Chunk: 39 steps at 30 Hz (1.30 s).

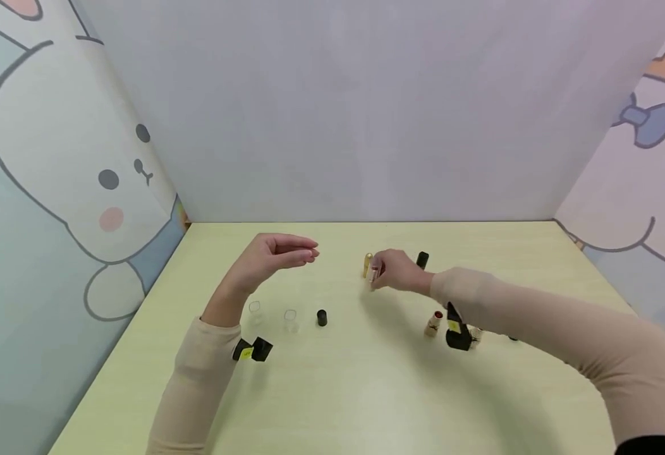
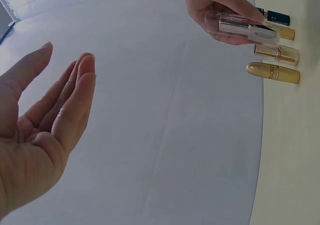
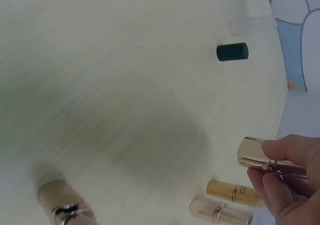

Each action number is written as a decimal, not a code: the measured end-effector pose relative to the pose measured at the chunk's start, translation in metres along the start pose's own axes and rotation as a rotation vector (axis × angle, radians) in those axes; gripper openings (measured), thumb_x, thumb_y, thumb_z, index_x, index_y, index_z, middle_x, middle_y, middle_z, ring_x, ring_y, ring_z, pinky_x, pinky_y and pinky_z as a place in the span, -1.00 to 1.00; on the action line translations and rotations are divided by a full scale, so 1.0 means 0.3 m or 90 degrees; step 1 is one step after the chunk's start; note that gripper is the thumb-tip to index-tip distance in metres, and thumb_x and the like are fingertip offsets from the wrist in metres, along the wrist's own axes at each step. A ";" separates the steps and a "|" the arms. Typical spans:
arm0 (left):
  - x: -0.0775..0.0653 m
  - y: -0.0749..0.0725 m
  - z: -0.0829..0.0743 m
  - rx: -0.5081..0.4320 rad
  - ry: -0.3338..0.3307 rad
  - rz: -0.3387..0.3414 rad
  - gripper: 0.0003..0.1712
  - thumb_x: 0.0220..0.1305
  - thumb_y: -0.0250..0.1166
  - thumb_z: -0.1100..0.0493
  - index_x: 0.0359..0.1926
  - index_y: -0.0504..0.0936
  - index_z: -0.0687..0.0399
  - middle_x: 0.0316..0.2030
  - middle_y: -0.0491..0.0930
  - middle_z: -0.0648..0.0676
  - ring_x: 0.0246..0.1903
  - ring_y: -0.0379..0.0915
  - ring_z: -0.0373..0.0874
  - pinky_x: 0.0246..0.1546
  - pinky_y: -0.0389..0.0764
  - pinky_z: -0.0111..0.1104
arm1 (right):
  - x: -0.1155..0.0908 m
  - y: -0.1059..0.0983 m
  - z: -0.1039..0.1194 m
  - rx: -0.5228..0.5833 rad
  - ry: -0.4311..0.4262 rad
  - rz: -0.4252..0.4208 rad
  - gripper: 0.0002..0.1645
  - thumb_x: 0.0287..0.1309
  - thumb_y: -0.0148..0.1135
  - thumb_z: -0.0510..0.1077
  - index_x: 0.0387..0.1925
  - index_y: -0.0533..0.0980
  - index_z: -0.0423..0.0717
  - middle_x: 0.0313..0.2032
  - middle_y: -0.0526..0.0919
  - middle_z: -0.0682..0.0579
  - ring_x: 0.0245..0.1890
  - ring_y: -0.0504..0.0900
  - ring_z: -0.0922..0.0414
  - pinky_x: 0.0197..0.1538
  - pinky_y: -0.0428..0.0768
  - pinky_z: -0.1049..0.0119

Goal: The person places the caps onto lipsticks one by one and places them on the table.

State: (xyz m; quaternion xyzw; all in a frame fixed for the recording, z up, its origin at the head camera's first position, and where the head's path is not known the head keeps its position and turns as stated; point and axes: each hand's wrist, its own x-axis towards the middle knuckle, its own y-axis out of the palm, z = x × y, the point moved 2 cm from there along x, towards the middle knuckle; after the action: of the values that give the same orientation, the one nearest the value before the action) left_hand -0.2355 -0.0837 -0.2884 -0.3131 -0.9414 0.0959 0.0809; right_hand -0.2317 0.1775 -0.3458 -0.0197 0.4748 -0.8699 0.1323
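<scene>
My right hand (image 1: 399,270) pinches a lipstick (image 3: 254,152) with a gold base and a clear cover, held above the table. Close by it on the table are a bullet-shaped gold lipstick (image 2: 273,73) and a clear-capped one (image 2: 276,54). A dark green or black tube (image 1: 421,260) stands just behind that hand. My left hand (image 1: 274,259) hovers at the left with its fingers extended and relaxed, holding nothing. Beneath and in front of it are two clear caps (image 1: 255,311) and a small black cap (image 1: 322,318).
An uncapped gold lipstick (image 1: 433,323) with a red tip stands below my right forearm. Another gold one (image 1: 476,337) is partly hidden by the wrist camera. A plain pale wall (image 1: 355,126) closes off the back of the table (image 1: 338,404), with cartoon-printed panels on both sides.
</scene>
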 end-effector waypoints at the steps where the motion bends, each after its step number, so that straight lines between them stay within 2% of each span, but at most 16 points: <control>1: -0.003 0.001 0.003 -0.002 -0.001 -0.001 -0.61 0.18 0.26 0.21 0.02 0.55 0.29 -0.19 0.67 0.00 -0.17 0.61 -0.20 -0.04 0.57 -0.38 | 0.007 0.021 0.003 -0.008 -0.001 0.003 -0.74 -0.20 0.42 -0.28 -0.41 0.50 -0.22 -0.46 0.56 -0.02 -0.41 0.48 0.15 -0.32 0.46 0.35; 6: -0.012 0.012 0.010 -0.004 -0.003 0.004 -0.61 0.18 0.26 0.21 0.02 0.55 0.30 -0.16 0.66 0.06 -0.17 0.61 -0.21 -0.04 0.57 -0.36 | 0.020 0.075 -0.009 -0.034 0.017 0.002 -0.71 -0.24 0.45 -0.29 -0.54 0.43 -0.15 -0.51 0.47 0.02 -0.43 0.39 0.14 -0.34 0.39 0.35; 13: -0.027 0.004 0.009 0.004 -0.009 -0.003 -0.61 0.19 0.26 0.17 0.03 0.56 0.25 -0.14 0.66 0.04 -0.15 0.60 -0.22 -0.01 0.55 -0.38 | 0.011 0.083 -0.053 -0.025 0.027 0.014 -0.72 -0.24 0.46 -0.30 -0.49 0.47 -0.18 -0.48 0.53 0.01 -0.39 0.40 0.14 -0.34 0.41 0.37; 19: -0.031 0.003 0.011 0.003 -0.007 0.004 -0.60 0.19 0.25 0.19 0.03 0.55 0.28 -0.13 0.65 0.08 -0.16 0.60 -0.23 -0.02 0.56 -0.37 | 0.004 0.093 -0.082 -0.028 0.006 0.010 -0.69 -0.28 0.47 -0.32 -0.52 0.45 -0.18 -0.55 0.48 0.04 -0.47 0.36 0.17 -0.39 0.36 0.39; 23: -0.029 0.006 0.017 0.000 -0.005 0.008 -0.60 0.19 0.25 0.20 0.04 0.54 0.29 -0.12 0.65 0.12 -0.17 0.60 -0.24 -0.03 0.56 -0.37 | 0.004 0.102 -0.096 -0.029 0.010 0.011 -0.67 -0.31 0.49 -0.29 -0.52 0.45 -0.18 -0.56 0.46 0.07 -0.48 0.34 0.18 -0.38 0.34 0.40; 30: -0.025 0.008 0.018 0.006 -0.003 0.008 -0.60 0.18 0.26 0.21 0.03 0.54 0.30 -0.16 0.66 0.05 -0.18 0.61 -0.24 -0.04 0.57 -0.36 | 0.002 0.110 -0.110 -0.027 0.009 0.014 -0.64 -0.33 0.50 -0.27 -0.53 0.42 -0.15 -0.56 0.45 0.08 -0.49 0.35 0.19 -0.40 0.34 0.41; 36: -0.025 0.010 0.017 0.003 -0.004 0.010 -0.59 0.17 0.26 0.22 0.04 0.54 0.31 -0.16 0.66 0.07 -0.18 0.61 -0.22 -0.05 0.57 -0.36 | -0.002 0.099 -0.116 -0.054 -0.005 0.021 -0.64 -0.29 0.51 -0.20 -0.45 0.47 -0.15 -0.49 0.51 0.06 -0.45 0.40 0.18 -0.36 0.39 0.38; 39: -0.027 0.010 0.017 0.003 -0.001 0.014 -0.58 0.18 0.26 0.22 0.04 0.53 0.32 -0.13 0.65 0.12 -0.18 0.61 -0.23 -0.05 0.57 -0.36 | -0.019 0.069 -0.105 -0.063 0.006 0.036 -0.62 -0.26 0.49 -0.23 -0.34 0.51 -0.22 -0.42 0.56 -0.01 -0.39 0.46 0.14 -0.29 0.47 0.32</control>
State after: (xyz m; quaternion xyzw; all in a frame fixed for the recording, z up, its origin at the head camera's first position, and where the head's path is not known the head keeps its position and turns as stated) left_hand -0.2285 -0.0870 -0.2946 -0.3232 -0.9378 0.0989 0.0799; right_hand -0.2268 0.1943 -0.3798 -0.0083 0.5181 -0.8414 0.1535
